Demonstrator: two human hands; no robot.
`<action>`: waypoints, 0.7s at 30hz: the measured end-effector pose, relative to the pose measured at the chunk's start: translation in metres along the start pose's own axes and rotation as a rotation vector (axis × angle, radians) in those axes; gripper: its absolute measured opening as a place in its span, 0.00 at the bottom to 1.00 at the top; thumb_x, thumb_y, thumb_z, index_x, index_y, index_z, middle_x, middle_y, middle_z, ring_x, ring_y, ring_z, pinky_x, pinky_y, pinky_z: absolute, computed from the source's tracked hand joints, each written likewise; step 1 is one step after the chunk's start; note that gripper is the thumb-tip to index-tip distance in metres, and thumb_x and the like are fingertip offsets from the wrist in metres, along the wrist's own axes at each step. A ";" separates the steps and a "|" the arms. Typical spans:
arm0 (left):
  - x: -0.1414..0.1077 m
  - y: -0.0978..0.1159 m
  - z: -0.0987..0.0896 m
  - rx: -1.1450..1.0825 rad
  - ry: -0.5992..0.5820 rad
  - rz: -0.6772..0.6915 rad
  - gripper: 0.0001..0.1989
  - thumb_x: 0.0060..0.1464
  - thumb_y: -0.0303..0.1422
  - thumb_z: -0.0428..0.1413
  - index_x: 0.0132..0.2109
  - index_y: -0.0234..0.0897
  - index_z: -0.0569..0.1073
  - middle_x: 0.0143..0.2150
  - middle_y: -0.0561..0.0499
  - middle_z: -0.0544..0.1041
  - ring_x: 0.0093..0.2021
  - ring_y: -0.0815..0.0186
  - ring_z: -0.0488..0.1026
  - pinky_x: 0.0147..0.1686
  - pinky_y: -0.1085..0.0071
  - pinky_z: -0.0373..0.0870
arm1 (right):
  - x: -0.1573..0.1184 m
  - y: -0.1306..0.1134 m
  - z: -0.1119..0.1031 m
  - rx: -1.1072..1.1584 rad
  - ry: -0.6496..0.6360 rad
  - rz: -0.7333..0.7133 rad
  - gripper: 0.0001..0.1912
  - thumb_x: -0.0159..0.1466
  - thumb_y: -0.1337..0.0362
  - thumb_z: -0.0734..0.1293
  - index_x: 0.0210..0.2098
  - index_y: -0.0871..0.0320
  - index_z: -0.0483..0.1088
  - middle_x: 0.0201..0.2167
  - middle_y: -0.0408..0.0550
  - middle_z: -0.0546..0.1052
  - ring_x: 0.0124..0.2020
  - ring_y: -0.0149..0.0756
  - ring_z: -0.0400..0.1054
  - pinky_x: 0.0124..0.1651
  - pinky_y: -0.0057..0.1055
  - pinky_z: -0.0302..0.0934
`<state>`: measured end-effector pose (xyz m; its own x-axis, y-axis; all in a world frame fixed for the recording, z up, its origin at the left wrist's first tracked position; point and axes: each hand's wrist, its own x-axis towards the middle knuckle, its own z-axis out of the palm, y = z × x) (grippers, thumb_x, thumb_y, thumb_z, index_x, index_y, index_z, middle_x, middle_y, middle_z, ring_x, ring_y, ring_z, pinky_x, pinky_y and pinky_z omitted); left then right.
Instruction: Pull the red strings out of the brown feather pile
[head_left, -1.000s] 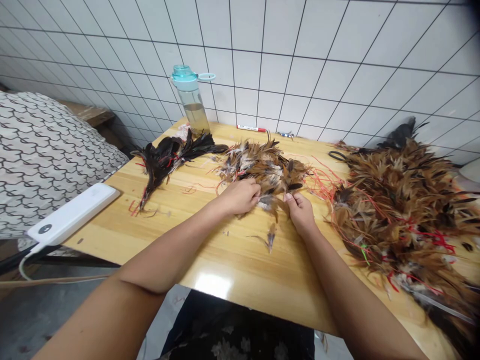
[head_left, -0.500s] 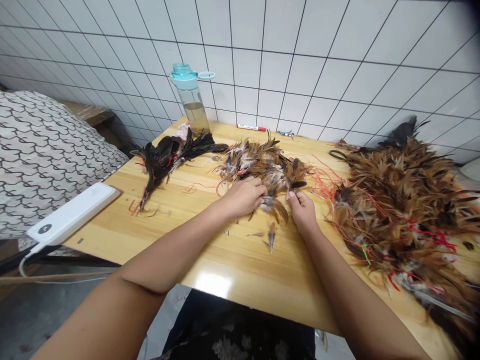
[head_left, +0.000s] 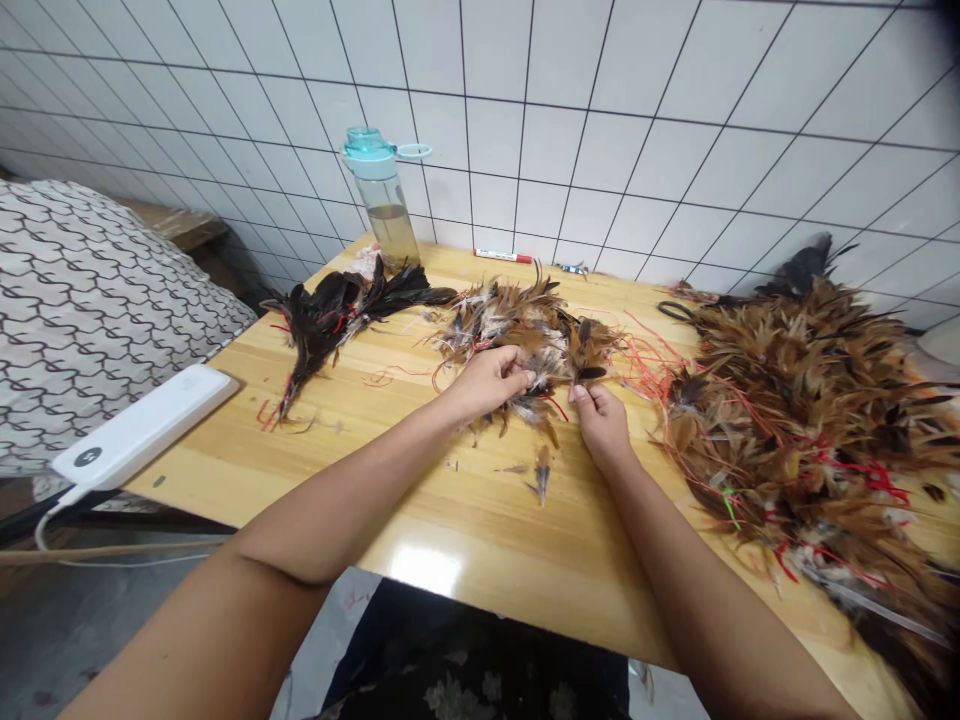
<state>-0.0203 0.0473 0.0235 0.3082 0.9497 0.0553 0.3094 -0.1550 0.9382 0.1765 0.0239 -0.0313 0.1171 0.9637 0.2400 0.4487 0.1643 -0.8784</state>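
A pile of brown and grey feathers [head_left: 536, 318] lies mid-table. At its near edge my left hand [head_left: 489, 382] is closed, thumb and fingers pinched on pale, fluffy feathers. My right hand [head_left: 604, 425] sits just right of it, closed, with thumb and forefinger pinched at the stem end of a feather beside a dark feather [head_left: 589, 375]. A short red string [head_left: 555, 406] shows between the two hands. Some loose small feathers [head_left: 541, 474] lie on the wooden table [head_left: 495, 560] in front of them.
Black feather bundles [head_left: 330, 318] lie to the left, before a teal-lidded water bottle [head_left: 386, 205]. A large heap of brown feathers [head_left: 817, 400] covers the right side, with loose red strings [head_left: 649, 360] beside it. A white power bank [head_left: 146, 420] rests at the left edge; a red marker [head_left: 502, 256] lies behind.
My left hand has turned and lifted slightly, so its thumb now shows in a pinch. The red string between the hands has come into view. My right hand has barely moved.
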 end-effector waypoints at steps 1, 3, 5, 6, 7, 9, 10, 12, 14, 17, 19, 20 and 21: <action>-0.001 -0.001 0.004 -0.091 -0.022 -0.029 0.08 0.50 0.35 0.57 0.30 0.34 0.67 0.26 0.55 0.71 0.26 0.72 0.67 0.28 0.75 0.60 | 0.000 0.000 0.001 -0.004 -0.001 -0.009 0.16 0.60 0.52 0.59 0.23 0.55 0.65 0.24 0.45 0.71 0.29 0.36 0.64 0.37 0.34 0.58; -0.002 -0.003 0.013 -0.230 -0.054 -0.076 0.08 0.49 0.34 0.58 0.31 0.34 0.67 0.26 0.54 0.72 0.27 0.72 0.68 0.28 0.76 0.61 | 0.000 -0.001 0.002 -0.017 -0.005 -0.033 0.16 0.60 0.52 0.59 0.23 0.55 0.65 0.24 0.46 0.71 0.30 0.37 0.64 0.37 0.35 0.58; -0.003 -0.005 0.020 -0.294 -0.067 -0.112 0.08 0.48 0.33 0.59 0.31 0.33 0.68 0.26 0.54 0.72 0.26 0.73 0.68 0.27 0.77 0.61 | -0.001 -0.003 0.003 -0.043 -0.016 -0.057 0.16 0.60 0.53 0.60 0.21 0.55 0.65 0.23 0.46 0.70 0.29 0.37 0.64 0.36 0.34 0.58; -0.004 -0.006 0.023 -0.302 -0.069 -0.123 0.08 0.48 0.33 0.59 0.31 0.33 0.69 0.25 0.54 0.72 0.26 0.73 0.68 0.27 0.77 0.60 | -0.001 -0.004 0.003 -0.058 -0.025 -0.067 0.16 0.59 0.53 0.60 0.21 0.54 0.64 0.22 0.45 0.70 0.28 0.36 0.63 0.35 0.34 0.57; -0.004 -0.007 0.026 -0.300 -0.069 -0.129 0.08 0.48 0.33 0.59 0.31 0.32 0.69 0.25 0.54 0.72 0.26 0.73 0.68 0.27 0.78 0.60 | -0.001 -0.005 0.004 -0.072 -0.034 -0.077 0.16 0.59 0.54 0.60 0.20 0.54 0.63 0.21 0.45 0.69 0.27 0.36 0.62 0.34 0.33 0.57; -0.004 -0.009 0.029 -0.292 -0.062 -0.133 0.08 0.47 0.32 0.60 0.32 0.32 0.69 0.25 0.54 0.72 0.26 0.73 0.68 0.26 0.77 0.60 | -0.002 -0.009 0.005 -0.091 -0.050 -0.101 0.16 0.59 0.54 0.60 0.18 0.54 0.61 0.19 0.44 0.66 0.25 0.35 0.60 0.33 0.33 0.57; -0.004 -0.010 0.031 -0.292 -0.060 -0.137 0.08 0.47 0.32 0.60 0.32 0.32 0.69 0.25 0.54 0.72 0.26 0.73 0.68 0.26 0.77 0.60 | -0.002 -0.010 0.005 -0.096 -0.054 -0.115 0.15 0.58 0.55 0.60 0.18 0.54 0.60 0.19 0.44 0.66 0.24 0.35 0.59 0.32 0.32 0.56; -0.004 -0.010 0.033 -0.313 -0.061 -0.156 0.08 0.47 0.31 0.60 0.32 0.32 0.69 0.25 0.54 0.72 0.25 0.73 0.68 0.26 0.77 0.60 | -0.003 -0.013 0.006 -0.107 -0.060 -0.139 0.15 0.58 0.57 0.60 0.17 0.53 0.58 0.19 0.44 0.65 0.24 0.34 0.58 0.32 0.32 0.56; -0.004 -0.009 0.035 -0.344 -0.062 -0.184 0.08 0.48 0.30 0.60 0.31 0.32 0.68 0.24 0.54 0.72 0.25 0.73 0.68 0.25 0.77 0.61 | -0.004 -0.014 0.007 -0.115 -0.074 -0.157 0.14 0.58 0.58 0.60 0.18 0.54 0.58 0.20 0.44 0.65 0.25 0.35 0.58 0.32 0.32 0.56; -0.005 -0.007 0.035 -0.361 -0.040 -0.197 0.06 0.49 0.27 0.58 0.31 0.32 0.67 0.24 0.54 0.72 0.25 0.73 0.69 0.25 0.78 0.61 | -0.004 -0.014 0.007 -0.118 -0.087 -0.163 0.13 0.58 0.59 0.60 0.18 0.54 0.60 0.21 0.45 0.65 0.26 0.36 0.59 0.33 0.33 0.56; -0.005 -0.005 0.034 -0.353 -0.021 -0.183 0.05 0.49 0.26 0.57 0.30 0.32 0.67 0.24 0.55 0.71 0.26 0.73 0.69 0.25 0.78 0.61 | -0.004 -0.014 0.007 -0.109 -0.088 -0.158 0.13 0.58 0.59 0.60 0.19 0.54 0.61 0.21 0.45 0.66 0.26 0.36 0.60 0.33 0.33 0.57; -0.005 -0.004 0.033 -0.353 -0.016 -0.179 0.05 0.49 0.26 0.57 0.30 0.32 0.67 0.24 0.55 0.71 0.26 0.73 0.69 0.26 0.78 0.61 | -0.004 -0.014 0.007 -0.104 -0.081 -0.155 0.13 0.58 0.58 0.60 0.19 0.54 0.61 0.21 0.46 0.66 0.26 0.36 0.60 0.33 0.33 0.57; -0.005 -0.004 0.032 -0.360 -0.018 -0.178 0.05 0.48 0.26 0.57 0.30 0.33 0.67 0.24 0.54 0.71 0.26 0.73 0.69 0.25 0.78 0.61 | -0.004 -0.014 0.007 -0.098 -0.073 -0.152 0.13 0.58 0.58 0.60 0.19 0.54 0.62 0.22 0.46 0.67 0.26 0.36 0.60 0.33 0.33 0.57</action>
<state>0.0058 0.0349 0.0088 0.2949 0.9477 -0.1223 0.0252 0.1202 0.9924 0.1635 0.0190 -0.0229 -0.0215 0.9427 0.3331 0.5409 0.2911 -0.7891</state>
